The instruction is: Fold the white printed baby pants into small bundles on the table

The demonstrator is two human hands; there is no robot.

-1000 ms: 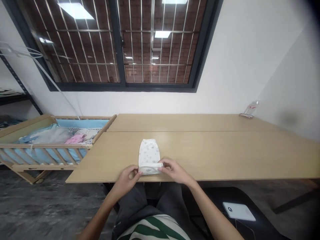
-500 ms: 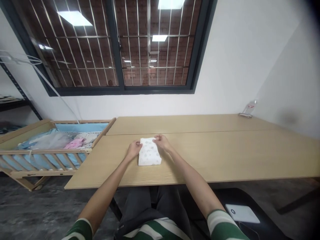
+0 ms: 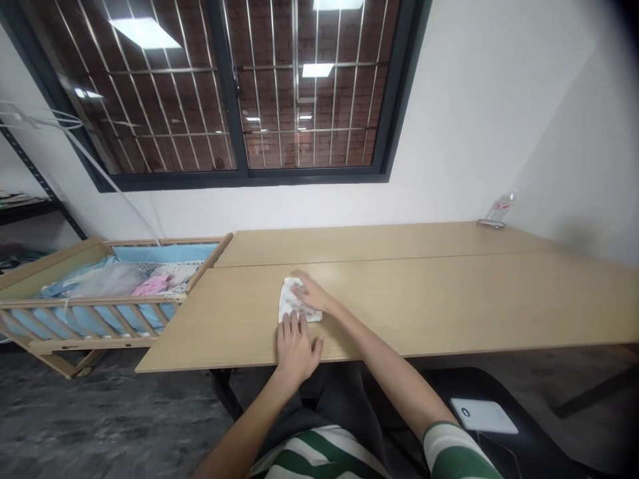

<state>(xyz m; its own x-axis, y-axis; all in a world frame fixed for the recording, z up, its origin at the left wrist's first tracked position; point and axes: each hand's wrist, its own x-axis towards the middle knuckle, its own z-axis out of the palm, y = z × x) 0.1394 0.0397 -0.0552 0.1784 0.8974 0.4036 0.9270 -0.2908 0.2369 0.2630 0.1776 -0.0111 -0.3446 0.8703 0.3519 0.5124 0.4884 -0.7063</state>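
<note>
A small folded white cloth with a faint print lies flat on the wooden table, close to its front edge. My left hand rests at the cloth's near edge, fingers stretched forward with the tips on the fabric and the thumb out to the right. Across the cloth's upper right part lies my right hand, its fingers extended and pointing left. That hand covers part of the cloth. Neither hand grips anything.
Left of the table stands a wooden crib with blue lining and pink and white fabrics inside. A clear bottle is at the table's back right corner. A white phone lies on a black chair below the front edge.
My left hand has let go of the cloth's far left corner and come down to its near edge. My right hand has gone from pinching the far right corner to lying across the cloth.
</note>
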